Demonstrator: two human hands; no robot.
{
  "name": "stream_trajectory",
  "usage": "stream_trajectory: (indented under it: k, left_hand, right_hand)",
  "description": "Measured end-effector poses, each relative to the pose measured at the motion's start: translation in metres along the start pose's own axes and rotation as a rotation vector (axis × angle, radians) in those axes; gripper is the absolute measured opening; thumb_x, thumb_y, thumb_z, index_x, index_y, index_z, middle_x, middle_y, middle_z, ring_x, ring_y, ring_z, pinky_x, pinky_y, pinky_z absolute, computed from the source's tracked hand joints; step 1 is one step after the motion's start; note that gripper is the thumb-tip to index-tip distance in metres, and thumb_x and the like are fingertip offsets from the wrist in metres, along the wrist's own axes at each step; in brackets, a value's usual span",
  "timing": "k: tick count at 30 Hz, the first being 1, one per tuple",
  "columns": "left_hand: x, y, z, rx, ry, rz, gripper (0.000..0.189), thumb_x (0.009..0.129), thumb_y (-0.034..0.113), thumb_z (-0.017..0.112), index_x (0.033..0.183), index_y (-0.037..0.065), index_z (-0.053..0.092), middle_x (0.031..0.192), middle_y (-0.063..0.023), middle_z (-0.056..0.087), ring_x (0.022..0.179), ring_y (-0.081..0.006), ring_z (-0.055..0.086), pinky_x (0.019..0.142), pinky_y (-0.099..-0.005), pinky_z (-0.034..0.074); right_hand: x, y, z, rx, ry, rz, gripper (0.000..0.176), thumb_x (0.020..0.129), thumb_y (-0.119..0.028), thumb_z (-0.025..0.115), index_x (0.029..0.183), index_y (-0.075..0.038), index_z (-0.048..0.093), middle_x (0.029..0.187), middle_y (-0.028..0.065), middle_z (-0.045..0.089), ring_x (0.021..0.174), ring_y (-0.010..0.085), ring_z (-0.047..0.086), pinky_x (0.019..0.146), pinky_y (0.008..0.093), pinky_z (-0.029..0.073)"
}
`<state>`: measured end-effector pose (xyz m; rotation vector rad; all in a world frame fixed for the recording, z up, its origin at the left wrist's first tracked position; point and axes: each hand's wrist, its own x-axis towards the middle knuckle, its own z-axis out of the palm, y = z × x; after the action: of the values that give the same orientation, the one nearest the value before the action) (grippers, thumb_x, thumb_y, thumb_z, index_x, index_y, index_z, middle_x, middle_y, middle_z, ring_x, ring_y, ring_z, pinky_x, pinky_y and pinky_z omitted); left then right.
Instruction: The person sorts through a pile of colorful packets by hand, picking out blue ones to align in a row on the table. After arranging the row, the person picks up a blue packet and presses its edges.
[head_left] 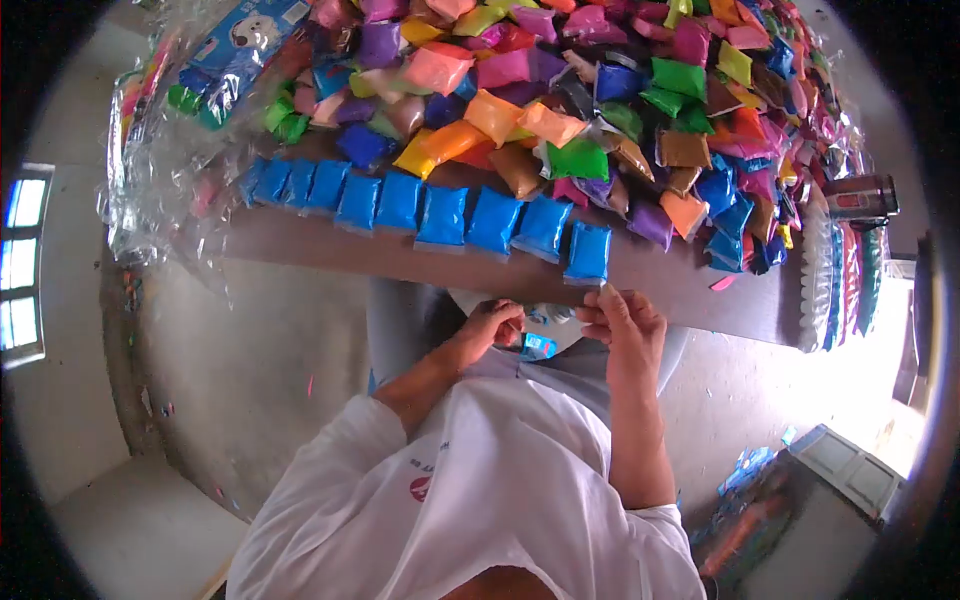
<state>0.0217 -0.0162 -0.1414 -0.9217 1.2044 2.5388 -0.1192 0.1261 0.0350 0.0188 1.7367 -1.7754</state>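
My right hand [630, 325] is at the table's front edge, its fingers closed together at the lower corner of a small blue packet [589, 250], the rightmost in a row. More blue packets [443, 214] run leftward from it in a slanting line along the table front. My left hand [488, 330] is curled closed over my lap, just below the table edge; what it holds, if anything, I cannot tell. A blue printed piece [539, 346] shows just right of that hand, below the table's level.
A large heap of colourful packets [500, 115] covers the back of the brown table [320, 245]. Clear plastic wrapping [185, 185] and a blue printed pack [250, 40] lie at the left. A dark can [862, 197] and bagged strips [845, 280] sit at the right edge.
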Motion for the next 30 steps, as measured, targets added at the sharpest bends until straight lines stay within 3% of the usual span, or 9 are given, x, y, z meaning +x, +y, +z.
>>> stream_trajectory:
  k: [2,4,5,7,8,10,13,23,30]
  left_hand:
    - [-0.002,0.002,0.002,0.027,-0.017,0.006,0.027,0.092,0.032,0.052,0.081,0.008,0.059,0.074,-0.0014,0.058,0.059,-0.0103,0.05,0.056,-0.0255,0.041]
    - [-0.005,0.008,0.006,0.018,0.003,0.008,0.027,0.093,0.032,0.051,0.082,0.008,0.058,0.075,-0.0016,0.058,0.061,-0.0106,0.049,0.058,-0.0254,0.04]
    - [-0.004,0.006,0.004,0.01,-0.008,0.0,0.027,0.093,0.031,0.051,0.082,0.008,0.057,0.076,-0.0017,0.057,0.062,-0.0109,0.049,0.059,-0.0258,0.04]
    - [-0.002,0.004,0.003,-0.004,-0.013,-0.004,0.027,0.093,0.031,0.051,0.082,0.008,0.057,0.076,-0.0018,0.057,0.062,-0.0111,0.048,0.058,-0.0261,0.04]
    - [-0.001,0.004,0.003,-0.019,-0.012,-0.004,0.026,0.093,0.031,0.05,0.083,0.008,0.057,0.076,-0.002,0.057,0.061,-0.0113,0.048,0.058,-0.0265,0.039]
    - [0.001,0.001,0.002,-0.008,0.002,-0.005,0.026,0.093,0.03,0.051,0.084,0.008,0.057,0.076,-0.0022,0.057,0.061,-0.0115,0.048,0.058,-0.0266,0.039]
    - [0.002,-0.002,-0.001,-0.025,0.003,0.001,0.024,0.092,0.029,0.054,0.086,0.007,0.057,0.076,-0.0034,0.058,0.059,-0.0105,0.048,0.056,-0.0257,0.04]
    - [0.004,-0.002,-0.001,-0.036,0.039,-0.034,0.021,0.091,0.028,0.055,0.088,0.007,0.057,0.077,-0.0047,0.059,0.058,-0.0098,0.051,0.055,-0.0254,0.041]
    - [0.005,-0.003,-0.003,-0.025,-0.005,-0.025,0.021,0.091,0.028,0.055,0.088,0.008,0.057,0.077,-0.0037,0.059,0.058,-0.0098,0.051,0.055,-0.0254,0.041]
  right_hand:
    - [-0.006,0.002,0.0,-0.065,0.006,-0.014,0.024,0.092,-0.021,0.062,0.09,0.002,0.062,0.087,0.0099,0.067,0.074,0.0159,0.066,0.063,0.0257,0.054]
    - [-0.009,0.013,-0.001,-0.313,0.094,-0.287,0.019,0.089,-0.016,0.065,0.09,0.003,0.062,0.088,0.0114,0.066,0.073,0.0196,0.066,0.061,0.0264,0.053]
    - [-0.008,0.016,-0.004,-0.316,0.101,-0.286,0.019,0.089,-0.016,0.065,0.09,0.003,0.062,0.088,0.0114,0.066,0.073,0.0196,0.066,0.061,0.0264,0.053]
    - [-0.005,0.02,-0.007,-0.796,0.193,-0.767,0.013,0.083,-0.007,0.067,0.092,0.001,0.063,0.093,0.0121,0.065,0.081,0.0261,0.064,0.069,0.0308,0.053]
    - [-0.003,0.019,-0.007,-0.798,0.198,-0.766,0.013,0.083,-0.007,0.067,0.092,0.001,0.063,0.093,0.0121,0.065,0.081,0.0261,0.064,0.069,0.0308,0.053]
    - [0.001,0.018,-0.006,-0.976,0.164,-1.077,0.016,0.076,-0.001,0.067,0.092,0.0,0.064,0.099,0.0116,0.064,0.092,0.0308,0.061,0.08,0.0359,0.051]
    - [-0.001,0.024,0.0,-0.943,0.126,-1.067,0.019,0.075,0.006,0.063,0.093,0.0,0.065,0.103,0.0127,0.064,0.094,0.0317,0.059,0.083,0.0388,0.048]
    - [-0.007,0.044,-0.011,-0.905,0.18,-1.061,0.023,0.069,0.005,0.068,0.091,-0.001,0.064,0.098,0.0109,0.064,0.089,0.0303,0.059,0.079,0.0374,0.048]
    - [0.011,0.019,-0.004,-0.992,0.251,-1.027,0.029,0.073,-0.005,0.071,0.101,-0.005,0.063,0.103,0.0105,0.062,0.093,0.0296,0.058,0.083,0.0406,0.045]
